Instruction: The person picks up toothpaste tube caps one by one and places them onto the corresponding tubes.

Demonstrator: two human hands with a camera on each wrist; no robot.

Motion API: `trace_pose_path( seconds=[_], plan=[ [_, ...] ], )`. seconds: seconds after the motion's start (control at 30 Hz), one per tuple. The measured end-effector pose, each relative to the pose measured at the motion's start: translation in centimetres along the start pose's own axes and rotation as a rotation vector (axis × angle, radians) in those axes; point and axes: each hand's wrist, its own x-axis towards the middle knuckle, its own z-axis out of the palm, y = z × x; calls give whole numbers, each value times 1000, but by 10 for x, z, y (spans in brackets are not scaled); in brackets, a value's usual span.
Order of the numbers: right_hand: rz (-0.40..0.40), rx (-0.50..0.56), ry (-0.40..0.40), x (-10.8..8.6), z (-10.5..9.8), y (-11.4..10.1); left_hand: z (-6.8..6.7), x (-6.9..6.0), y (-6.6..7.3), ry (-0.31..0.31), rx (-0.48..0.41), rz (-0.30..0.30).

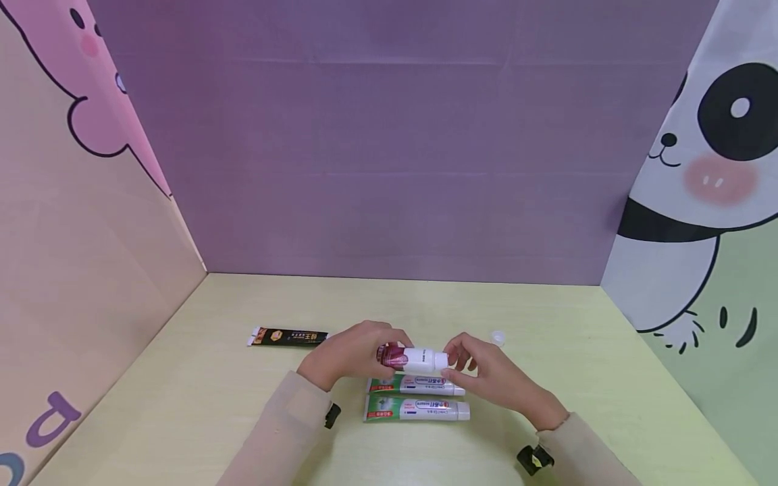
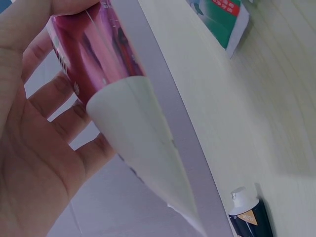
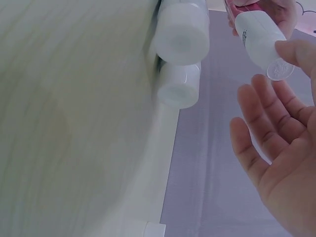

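Gripping maroon-white tube (image 1: 415, 360), left hand (image 1: 358, 351), right hand (image 1: 495, 378) at cap (image 1: 441, 361), unclear whether pinching, black tube (image 1: 288, 337) part-hidden

A purple wall (image 1: 389, 148) backs a pale table (image 1: 182, 405).

My left sleeve (image 1: 273, 432) and right sleeve (image 1: 588, 453): plain beige, long. Left hand (image 1: 362, 349) and right hand (image 1: 494, 370): bare. Left wrist unit (image 1: 331, 416): small, black. Right wrist unit (image 1: 535, 460): black, boxy, yellowish patch.

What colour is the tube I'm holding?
The tube is magenta and white, clearest in the left wrist view.
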Motion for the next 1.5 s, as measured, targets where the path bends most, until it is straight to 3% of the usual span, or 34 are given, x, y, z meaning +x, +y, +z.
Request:
trace_pose_path(
  seconds=[0.87, 1.1, 1.5],
  plan=[
    [114, -12, -74, 6, 4, 1, -1, 1, 3, -9, -29, -5],
    [76, -25, -53, 5, 0, -1, -1, 1, 3, -16, -25, -13],
    [-23, 43, 9, 5, 3, -2, -2, 0, 3, -5, -10, 6]
  ],
)
